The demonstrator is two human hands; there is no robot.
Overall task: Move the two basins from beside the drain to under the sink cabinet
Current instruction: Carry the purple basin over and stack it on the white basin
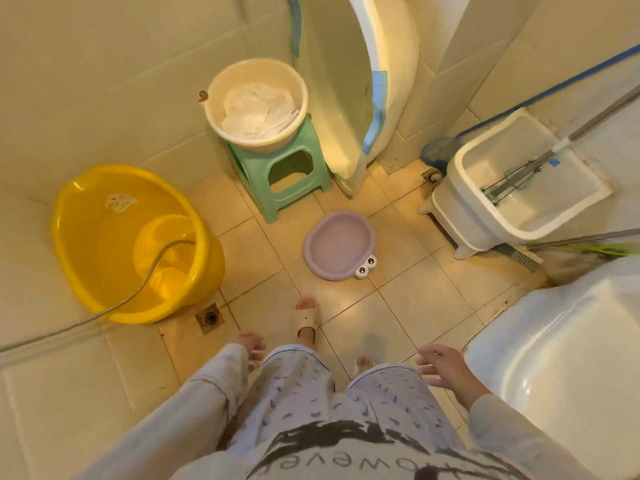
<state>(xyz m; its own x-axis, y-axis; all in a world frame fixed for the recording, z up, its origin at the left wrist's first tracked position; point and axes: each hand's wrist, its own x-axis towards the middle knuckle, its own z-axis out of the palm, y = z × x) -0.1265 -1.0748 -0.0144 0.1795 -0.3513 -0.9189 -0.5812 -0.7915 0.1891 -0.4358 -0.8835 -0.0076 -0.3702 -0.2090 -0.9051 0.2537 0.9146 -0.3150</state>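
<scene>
A large yellow basin stands on the tiled floor at the left, right behind the floor drain. A smaller yellow basin sits inside it, and a grey hose runs over its rim. A small purple basin with two cartoon eyes lies on the floor in the middle. My left hand hangs low beside my left leg, fingers loose, holding nothing. My right hand is spread open next to the white sink at the lower right.
A cream basin with white cloth rests on a green plastic stool. A white baby tub leans upright against the wall. A white mop sink holding a mop stands at the right. My slippered foot is between drain and purple basin.
</scene>
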